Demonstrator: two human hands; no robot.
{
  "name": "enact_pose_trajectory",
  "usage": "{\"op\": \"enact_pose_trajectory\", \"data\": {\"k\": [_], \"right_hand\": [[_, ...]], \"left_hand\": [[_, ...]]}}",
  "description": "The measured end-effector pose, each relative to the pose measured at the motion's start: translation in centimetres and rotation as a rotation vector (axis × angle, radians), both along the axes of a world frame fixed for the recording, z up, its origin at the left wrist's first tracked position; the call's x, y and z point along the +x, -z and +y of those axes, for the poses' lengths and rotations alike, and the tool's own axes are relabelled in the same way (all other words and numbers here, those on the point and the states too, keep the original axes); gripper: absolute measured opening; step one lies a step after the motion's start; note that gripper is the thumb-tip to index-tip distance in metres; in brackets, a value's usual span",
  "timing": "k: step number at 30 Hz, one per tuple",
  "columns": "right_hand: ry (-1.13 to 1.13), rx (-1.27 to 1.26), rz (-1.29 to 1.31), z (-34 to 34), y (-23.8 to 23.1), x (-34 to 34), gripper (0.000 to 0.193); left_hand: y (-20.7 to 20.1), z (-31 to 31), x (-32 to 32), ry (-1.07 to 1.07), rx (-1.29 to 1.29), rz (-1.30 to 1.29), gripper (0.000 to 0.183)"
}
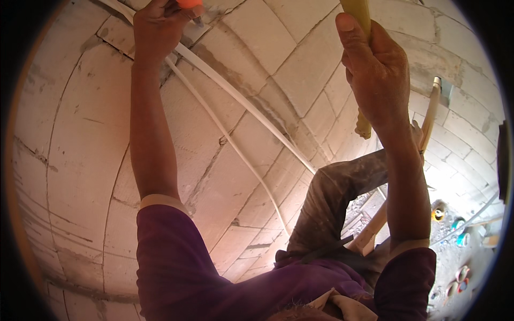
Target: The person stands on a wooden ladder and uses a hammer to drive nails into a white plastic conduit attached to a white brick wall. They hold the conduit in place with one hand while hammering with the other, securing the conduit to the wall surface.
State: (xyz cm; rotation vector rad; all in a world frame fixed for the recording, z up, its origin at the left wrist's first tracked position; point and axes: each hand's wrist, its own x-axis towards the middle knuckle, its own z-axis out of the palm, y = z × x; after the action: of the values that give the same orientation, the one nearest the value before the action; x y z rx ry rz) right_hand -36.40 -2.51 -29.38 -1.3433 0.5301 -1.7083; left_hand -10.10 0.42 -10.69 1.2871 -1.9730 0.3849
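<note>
While the left hand (158, 32) is bent around a bright-orange, smooth-looking piece (189, 3), the right hand (379, 75) clasps a dull-yellow rounded shaft (357, 9).
Orange piece: at the pale block wall (257, 32), upper portion out of frame. Yellow shaft: before the wall, lower end rough, protruding below the fist.

The top edge crops your left hand (157, 33) and its orange tool (189, 3). Your right hand (379, 80) hides the middle of the yellow handle (359, 12), whose upper end is cut off. Round things (461, 274), lower right, are too small to identify.
</note>
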Motion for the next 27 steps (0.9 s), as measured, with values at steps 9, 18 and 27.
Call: {"op": "enact_pose_trajectory", "data": {"k": [9, 18, 27], "right_hand": [[0.069, -0.195, -0.06, 2.9, -5.7, -0.8, 0.037], [0.002, -0.061, 0.454, 3.3, -10.3, 0.3, 0.036], [0.27, -0.352, 0.295, -1.7, -5.9, 1.9, 0.04]], "left_hand": [[0.3, 0.2, -0.8, -0.041, -0.031, -0.074, 0.033], [1.4, -0.5, 1.4, -0.033, -0.041, -0.086, 0.03], [0.2, -2.1, 2.3, -0.225, -0.118, -0.176, 0.042]]}}
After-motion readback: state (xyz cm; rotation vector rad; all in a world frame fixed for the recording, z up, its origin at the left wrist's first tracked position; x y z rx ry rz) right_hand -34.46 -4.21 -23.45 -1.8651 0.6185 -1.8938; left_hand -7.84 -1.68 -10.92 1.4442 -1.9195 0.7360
